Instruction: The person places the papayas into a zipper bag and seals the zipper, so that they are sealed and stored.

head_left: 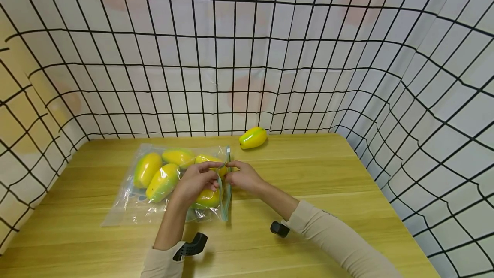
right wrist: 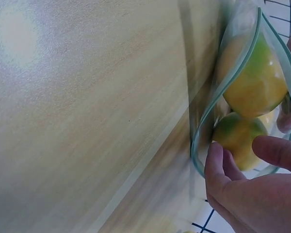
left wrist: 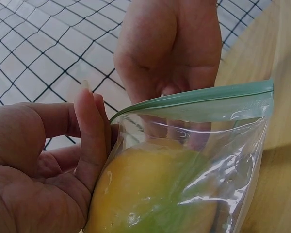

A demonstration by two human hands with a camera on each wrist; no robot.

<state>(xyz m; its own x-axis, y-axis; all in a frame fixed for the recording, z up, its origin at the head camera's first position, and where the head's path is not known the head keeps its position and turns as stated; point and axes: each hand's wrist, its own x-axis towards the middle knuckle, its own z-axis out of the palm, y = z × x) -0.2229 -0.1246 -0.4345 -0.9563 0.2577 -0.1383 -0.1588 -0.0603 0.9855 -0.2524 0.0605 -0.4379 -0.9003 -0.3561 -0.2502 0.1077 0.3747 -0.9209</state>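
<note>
A clear zip bag (head_left: 131, 209) with a green zip edge lies on the table, several yellow-green mangoes (head_left: 162, 182) inside it. My left hand (head_left: 197, 181) reaches over the bag and pinches its mouth edge; the left wrist view shows the fingers (left wrist: 89, 131) at the end of the green zip strip. Facing it, my right hand (head_left: 245, 178) is at the mouth, its fingers within the opening and its thumb spread apart. In the right wrist view the mouth gapes, two mangoes (right wrist: 257, 82) showing just inside, the nearer one beside my right fingertips (right wrist: 215, 153).
One loose mango (head_left: 253, 137) lies on the wooden table (head_left: 308, 166) near its back edge, beyond the bag. A white cloth backdrop with black netting (head_left: 247, 55) stands behind and along both sides. A small black device (head_left: 191, 245) sits at each wrist.
</note>
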